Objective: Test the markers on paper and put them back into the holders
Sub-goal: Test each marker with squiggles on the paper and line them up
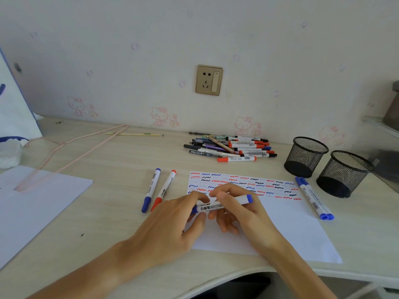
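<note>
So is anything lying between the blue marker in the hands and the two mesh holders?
Only flat things. The blue marker is held over the test paper; two more blue markers lie on the desk just in front of the mesh holders. Carried above them, nothing visible blocks the way.

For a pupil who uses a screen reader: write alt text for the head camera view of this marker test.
Both hands, left hand and right hand, hold a blue whiteboard marker over a paper sheet covered in red, blue and black squiggles. Two empty mesh holders stand right, a pile of pens lies behind, and loose markers lie on either side of the sheet.
</note>
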